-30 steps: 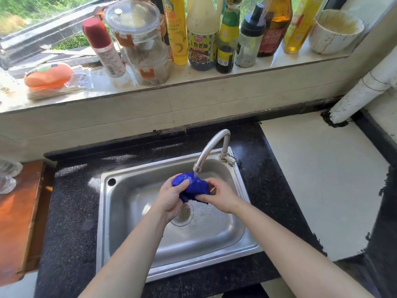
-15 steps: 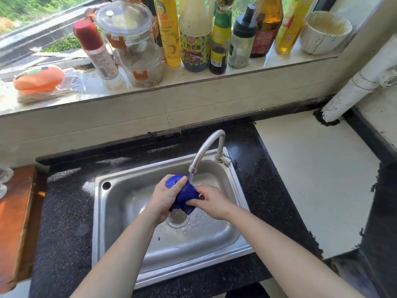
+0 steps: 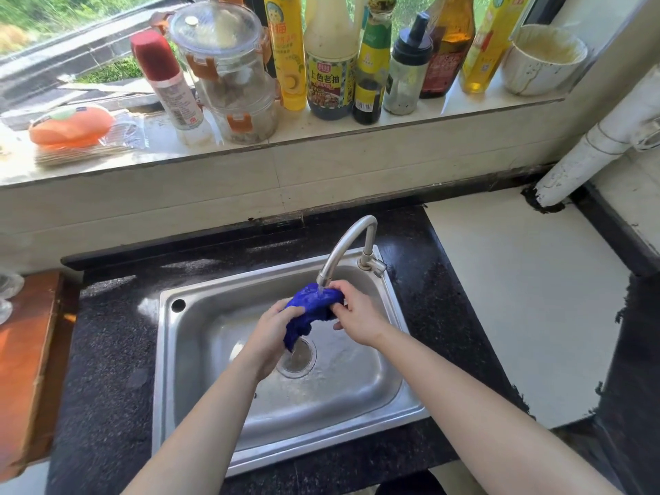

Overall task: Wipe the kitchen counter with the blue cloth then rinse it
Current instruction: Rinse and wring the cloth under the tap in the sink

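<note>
Dark speckled counter [image 3: 107,369] spreads out on both sides of the hands, with a pale slab [image 3: 518,298] off to the right of the right hand. Far beyond both hands, the windowsill [image 3: 314,129] carries a row of bottles and clear tubs. Directly under the hands sits the steel sink [image 3: 185,351], and both arms reach in over its near rim. The curved faucet [image 3: 344,244] arcs over from behind the right hand, its spout ends just above the knuckles, and the water is running. Left hand [image 3: 269,334] is curled round the lower end of the blue cloth [image 3: 309,303], thumb on top, gripping it. Right hand [image 3: 359,317] grips the upper end, fingers tucked round the bunched fabric. The cloth sits wadded between the two hands, over the basin and right under the spout, with the stream landing on its top. A tail of it hangs down beside the left palm. Below that tail, between the wrists, the round drain [image 3: 298,362] shows in the basin floor, wet and shining
</note>
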`<move>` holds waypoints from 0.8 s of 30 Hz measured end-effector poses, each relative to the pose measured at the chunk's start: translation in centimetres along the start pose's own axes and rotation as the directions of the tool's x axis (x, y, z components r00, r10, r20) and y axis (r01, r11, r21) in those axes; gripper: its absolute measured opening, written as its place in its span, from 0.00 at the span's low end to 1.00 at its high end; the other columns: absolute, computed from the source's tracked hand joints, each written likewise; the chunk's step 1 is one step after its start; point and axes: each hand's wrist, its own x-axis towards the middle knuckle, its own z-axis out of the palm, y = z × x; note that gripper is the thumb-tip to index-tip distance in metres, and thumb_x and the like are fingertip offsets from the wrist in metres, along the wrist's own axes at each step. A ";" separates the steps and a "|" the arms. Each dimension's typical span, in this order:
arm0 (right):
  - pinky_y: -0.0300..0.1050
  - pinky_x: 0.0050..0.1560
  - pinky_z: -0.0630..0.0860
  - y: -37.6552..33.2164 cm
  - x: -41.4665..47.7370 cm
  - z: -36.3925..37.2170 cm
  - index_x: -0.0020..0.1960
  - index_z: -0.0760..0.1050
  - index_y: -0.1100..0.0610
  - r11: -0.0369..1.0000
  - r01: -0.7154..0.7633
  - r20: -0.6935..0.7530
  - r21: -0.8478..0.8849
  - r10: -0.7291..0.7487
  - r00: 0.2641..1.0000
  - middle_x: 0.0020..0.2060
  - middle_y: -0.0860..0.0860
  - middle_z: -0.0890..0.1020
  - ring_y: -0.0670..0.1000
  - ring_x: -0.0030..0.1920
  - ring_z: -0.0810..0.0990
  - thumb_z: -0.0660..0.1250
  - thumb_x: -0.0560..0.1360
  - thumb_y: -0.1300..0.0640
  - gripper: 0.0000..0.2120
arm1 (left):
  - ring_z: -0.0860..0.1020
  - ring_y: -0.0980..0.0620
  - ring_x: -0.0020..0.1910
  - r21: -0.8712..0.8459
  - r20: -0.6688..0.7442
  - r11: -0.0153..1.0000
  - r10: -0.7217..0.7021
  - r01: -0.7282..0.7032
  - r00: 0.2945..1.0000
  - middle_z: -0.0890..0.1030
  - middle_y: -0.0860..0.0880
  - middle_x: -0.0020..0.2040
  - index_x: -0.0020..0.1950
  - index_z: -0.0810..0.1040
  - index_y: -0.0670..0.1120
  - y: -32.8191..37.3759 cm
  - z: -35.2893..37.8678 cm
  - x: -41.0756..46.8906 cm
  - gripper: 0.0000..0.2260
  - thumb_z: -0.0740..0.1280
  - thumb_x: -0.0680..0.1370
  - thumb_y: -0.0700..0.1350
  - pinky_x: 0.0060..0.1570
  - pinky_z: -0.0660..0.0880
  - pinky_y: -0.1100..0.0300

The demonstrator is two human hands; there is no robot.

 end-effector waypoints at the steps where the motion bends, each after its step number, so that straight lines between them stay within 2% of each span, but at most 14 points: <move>1: 0.40 0.45 0.82 0.0 -0.1 -0.1 0.64 0.69 0.46 1.000 -0.010 0.024 0.015 0.009 1.000 0.57 0.51 0.78 0.48 0.49 0.82 0.61 0.80 0.64 0.18 | 0.74 0.44 0.44 -0.022 0.023 1.000 -0.004 0.004 1.000 0.80 0.39 0.44 0.60 0.79 0.42 0.0 -0.3 0.1 0.21 0.69 0.67 0.41 0.37 0.64 0.54; 3: 0.33 0.48 0.77 0.5 0.0 0.0 0.69 0.67 0.47 1.000 -0.020 0.085 -0.017 0.021 0.996 0.59 0.51 0.76 0.43 0.49 0.79 0.67 0.76 0.64 0.25 | 0.73 0.44 0.47 -0.001 0.078 1.000 0.010 -0.010 0.997 0.81 0.40 0.47 0.59 0.81 0.45 0.0 -0.9 0.2 0.25 0.67 0.62 0.36 0.44 0.66 0.53; 5: 0.28 0.50 0.72 0.6 0.1 0.4 0.73 0.65 0.50 0.997 -0.007 0.147 -0.082 0.019 0.989 0.61 0.52 0.72 0.42 0.51 0.78 0.73 0.72 0.60 0.33 | 0.74 0.45 0.47 0.077 0.122 0.995 0.059 -0.069 0.991 0.82 0.37 0.49 0.59 0.82 0.47 0.0 -1.3 0.1 0.24 0.68 0.64 0.33 0.49 0.68 0.51; 6: 0.29 0.53 0.71 0.5 0.1 0.7 0.74 0.65 0.50 0.996 -0.003 0.165 -0.093 0.018 0.986 0.63 0.54 0.71 0.44 0.53 0.78 0.74 0.72 0.57 0.33 | 0.75 0.45 0.46 0.137 0.114 0.985 0.093 -0.108 0.989 0.82 0.36 0.50 0.58 0.83 0.48 0.1 -1.4 -0.1 0.23 0.68 0.66 0.32 0.49 0.69 0.50; 8: 0.33 0.58 0.68 0.3 0.1 1.4 0.74 0.66 0.52 0.992 -0.001 0.156 -0.125 0.021 0.988 0.63 0.55 0.70 0.47 0.57 0.75 0.71 0.76 0.54 0.28 | 0.75 0.47 0.41 0.224 0.058 0.959 0.163 -0.172 0.985 0.83 0.39 0.44 0.55 0.84 0.49 0.2 -1.4 0.0 0.20 0.69 0.71 0.29 0.43 0.70 0.52; 10: 0.36 0.57 0.65 -0.1 -0.1 1.8 0.72 0.67 0.55 0.978 0.019 0.127 -0.209 0.008 0.992 0.60 0.55 0.70 0.50 0.59 0.73 0.65 0.81 0.55 0.20 | 0.74 0.49 0.35 0.244 0.003 0.946 0.220 -0.215 0.975 0.82 0.45 0.39 0.55 0.84 0.49 0.3 -1.0 -0.2 0.19 0.67 0.74 0.27 0.36 0.71 0.57; 12: 0.41 0.57 0.67 -0.4 -0.2 2.1 0.66 0.69 0.58 0.971 0.035 0.106 -0.236 -0.010 0.994 0.58 0.57 0.72 0.55 0.60 0.74 0.62 0.82 0.56 0.13 | 0.74 0.54 0.33 0.277 -0.016 0.925 0.273 -0.258 0.962 0.82 0.49 0.37 0.56 0.83 0.49 0.3 -0.5 -0.3 0.18 0.67 0.75 0.28 0.34 0.71 0.64; 15: 0.44 0.51 0.68 -0.8 -0.3 2.0 0.55 0.68 0.56 0.966 0.058 0.100 -0.251 -0.034 0.994 0.53 0.55 0.74 0.53 0.53 0.74 0.61 0.83 0.58 0.03 | 0.73 0.55 0.33 0.319 0.010 0.905 0.294 -0.281 0.956 0.80 0.50 0.36 0.57 0.81 0.50 0.3 -0.3 -0.4 0.16 0.65 0.78 0.30 0.35 0.72 0.64; 17: 0.44 0.50 0.67 -0.9 -0.2 1.9 0.55 0.67 0.56 0.965 0.054 0.108 -0.255 -0.027 0.994 0.51 0.54 0.75 0.53 0.51 0.74 0.61 0.83 0.56 0.04 | 0.71 0.54 0.32 0.352 0.005 0.896 0.287 -0.270 0.958 0.78 0.51 0.34 0.57 0.81 0.50 0.2 -0.2 -0.4 0.13 0.64 0.79 0.34 0.36 0.72 0.61; 19: 0.46 0.50 0.70 -0.7 0.0 1.7 0.55 0.66 0.53 0.962 0.031 0.115 -0.271 0.000 0.993 0.51 0.52 0.77 0.53 0.51 0.76 0.60 0.83 0.50 0.07 | 0.73 0.56 0.34 0.405 -0.031 0.880 0.283 -0.247 0.959 0.79 0.53 0.37 0.57 0.80 0.50 0.3 0.0 -0.3 0.09 0.65 0.81 0.40 0.39 0.72 0.60; 22: 0.52 0.56 0.75 -0.2 0.2 1.1 0.56 0.70 0.53 0.947 0.009 0.102 -0.321 0.025 0.994 0.52 0.52 0.80 0.54 0.53 0.78 0.61 0.81 0.44 0.13 | 0.80 0.52 0.46 0.451 -0.068 0.868 0.265 -0.207 0.962 0.84 0.51 0.47 0.56 0.80 0.50 0.4 0.3 -0.1 0.07 0.65 0.81 0.43 0.49 0.76 0.56; 24: 0.52 0.55 0.76 -0.2 0.0 0.7 0.55 0.72 0.54 0.948 0.014 0.066 -0.318 0.008 0.998 0.50 0.51 0.80 0.53 0.51 0.79 0.64 0.80 0.44 0.13 | 0.81 0.49 0.48 0.499 -0.087 0.848 0.253 -0.178 0.964 0.84 0.49 0.47 0.53 0.80 0.49 0.6 0.4 -0.1 0.05 0.65 0.80 0.45 0.52 0.77 0.53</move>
